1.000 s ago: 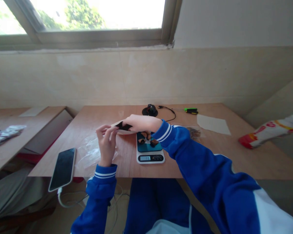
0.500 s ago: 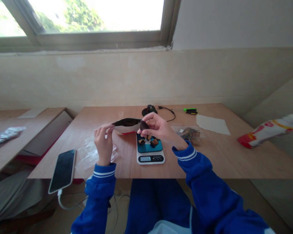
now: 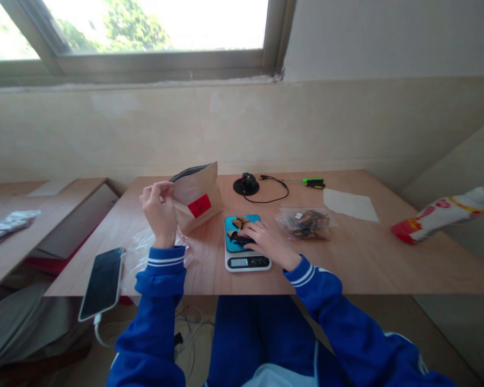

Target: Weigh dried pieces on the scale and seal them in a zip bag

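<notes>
At far left, a silvery packet (image 3: 10,228) lies on a neighbouring table (image 3: 72,207). On the near left edge of the main desk (image 3: 210,269), a smartphone (image 3: 101,282) juts over the edge with a white cable (image 3: 98,328) plugged into it. Beside it lies a crumpled clear plastic bag (image 3: 139,248), partly behind the left forearm. The left hand (image 3: 160,214) pinches the upper left edge of a kraft paper bag (image 3: 197,188), which is tilted, its dark-lined mouth upward and a red label (image 3: 199,205) on its front. Right of that sits a digital kitchen scale (image 3: 232,248), bearing curled brown dried pieces (image 3: 239,221). The right hand (image 3: 266,242) reaches over the scale from the right, its fingertips down at a dark piece (image 3: 242,240) on the blue platform; whether they grip it or have let go, I cannot tell. Behind the scale stands a black round-based device (image 3: 247,184) with a cable. Further right are a zip bag (image 3: 306,223) of brown dried pieces, green-and-black tool handles (image 3: 313,183), a pale sheet (image 3: 350,205) and a red-and-white bottle (image 3: 439,216).
</notes>
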The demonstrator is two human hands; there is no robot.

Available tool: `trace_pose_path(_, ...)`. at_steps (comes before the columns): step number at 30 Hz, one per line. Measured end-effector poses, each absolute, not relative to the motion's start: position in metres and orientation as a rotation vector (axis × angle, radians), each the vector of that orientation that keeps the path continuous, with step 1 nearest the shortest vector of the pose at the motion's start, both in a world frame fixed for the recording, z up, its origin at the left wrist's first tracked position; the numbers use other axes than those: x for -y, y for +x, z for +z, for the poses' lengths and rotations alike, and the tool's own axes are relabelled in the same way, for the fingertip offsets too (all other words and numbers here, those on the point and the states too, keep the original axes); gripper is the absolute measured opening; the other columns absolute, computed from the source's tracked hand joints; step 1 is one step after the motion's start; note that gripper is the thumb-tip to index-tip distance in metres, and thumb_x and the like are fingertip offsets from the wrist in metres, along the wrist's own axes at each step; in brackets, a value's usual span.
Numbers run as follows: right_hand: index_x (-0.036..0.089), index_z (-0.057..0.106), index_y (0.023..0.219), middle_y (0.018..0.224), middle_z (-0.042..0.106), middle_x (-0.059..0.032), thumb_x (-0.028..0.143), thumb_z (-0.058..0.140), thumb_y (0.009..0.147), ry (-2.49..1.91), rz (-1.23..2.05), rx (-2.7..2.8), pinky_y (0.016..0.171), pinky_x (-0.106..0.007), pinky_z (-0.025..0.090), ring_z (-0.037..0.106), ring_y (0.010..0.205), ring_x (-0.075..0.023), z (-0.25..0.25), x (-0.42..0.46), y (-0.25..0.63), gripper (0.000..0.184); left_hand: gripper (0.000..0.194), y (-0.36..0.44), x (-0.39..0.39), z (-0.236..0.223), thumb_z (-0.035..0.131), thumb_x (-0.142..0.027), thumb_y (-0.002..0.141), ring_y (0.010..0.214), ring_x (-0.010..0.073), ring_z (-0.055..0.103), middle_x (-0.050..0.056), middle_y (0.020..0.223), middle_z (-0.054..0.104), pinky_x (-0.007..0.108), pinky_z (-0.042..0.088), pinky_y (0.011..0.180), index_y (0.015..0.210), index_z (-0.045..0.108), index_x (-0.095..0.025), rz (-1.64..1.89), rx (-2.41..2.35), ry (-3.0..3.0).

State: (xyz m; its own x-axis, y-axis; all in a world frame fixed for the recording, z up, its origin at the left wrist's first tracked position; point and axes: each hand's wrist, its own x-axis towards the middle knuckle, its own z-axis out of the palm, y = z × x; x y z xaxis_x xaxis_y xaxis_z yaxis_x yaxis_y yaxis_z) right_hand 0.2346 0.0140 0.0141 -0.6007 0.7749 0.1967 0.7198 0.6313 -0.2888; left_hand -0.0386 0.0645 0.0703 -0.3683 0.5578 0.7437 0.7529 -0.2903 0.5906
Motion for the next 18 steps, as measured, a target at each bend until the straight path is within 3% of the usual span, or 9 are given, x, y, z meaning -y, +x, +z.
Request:
trace_pose_path(5, 0.020, 0.059, 0.119, 0.121, 0.060, -0.0124, 0.024, 0.062, 0.088, -1.221, 0.342, 2.414, 0.096, -0.045, 0.042, 0.053, 0.114, -0.0265, 0.006, -0.013, 0.243, 0.032, 0.012, -0.039, -0.061, 0.066, 0.056, -0.023, 0.086, 0.087, 0.0187, 0.053, 0.005, 0.090, 0.058, 0.033, 0.045, 0.077, 0.094, 0.066, -0.023, -1.720, 1.744, -1.700)
trace_pose_path(11, 0.018, 0.067, 0.107, 0.114, 0.061, -0.0129, 0.022, 0.057, 0.090, -1.212, 0.330, 2.408, 0.096, -0.045, 0.043, 0.054, 0.109, -0.0252, -0.004, -0.013, 0.244, 0.019, 0.014, -0.037, -0.059, 0.063, 0.054, -0.027, 0.089, 0.085, 0.0186, 0.052, 0.005, 0.089, 0.057, 0.033, 0.044, 0.078, 0.098, 0.065, -0.023, -1.657, 1.737, -1.714)
trace_pose_path(18, 0.020, 0.069, 0.102, 0.119, 0.059, -0.0125, 0.022, 0.056, 0.091, -1.144, 0.275, 2.426, 0.097, -0.046, 0.042, 0.052, 0.113, -0.0264, -0.010, -0.010, 0.244, 0.017, 0.014, -0.038, -0.057, 0.064, 0.055, -0.027, 0.089, 0.085, 0.0179, 0.052, 0.005, 0.089, 0.058, 0.032, 0.044, 0.076, 0.097, 0.065, -0.023, -1.663, 1.731, -1.722)
